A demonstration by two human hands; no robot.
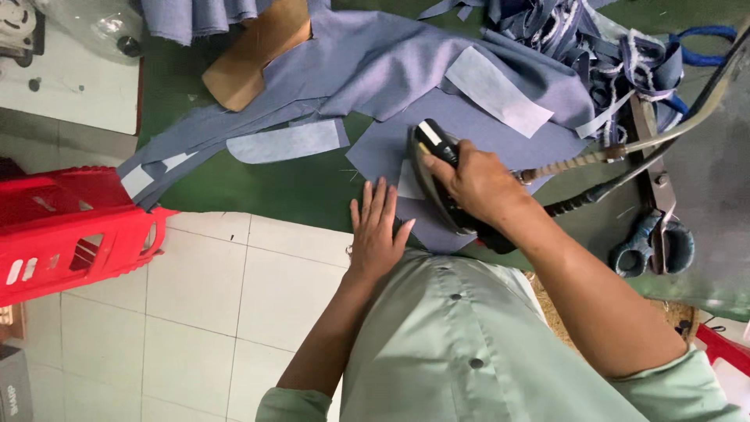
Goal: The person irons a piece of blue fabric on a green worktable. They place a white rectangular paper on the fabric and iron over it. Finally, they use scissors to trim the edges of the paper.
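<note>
On green table, near edge | right hand [476, 181] clamped round iron [437, 176], long axis pointing far-left | left hand [376, 232] spread flat on blue fabric piece [469, 129], just left of iron, nearer.

Centre of frame: right hand [478, 181] wrapped round handle of a black iron [437, 176], sole down on a blue-grey fabric piece [437, 141] on the green worktop [266, 184]. Left hand [377, 232] lies flat, fingers spread, just beside the iron at the fabric's lower edge. Iron's cord and hose [625, 148] run off to upper right. Scissors [655, 234] w/ dark handles at right edge. More blue cloth heaped across top, scraps [594, 39] upper right. Tan wooden block [254, 55] top centre-left. Red plastic stool [66, 227] at left, over white tiled floor [211, 297].
</note>
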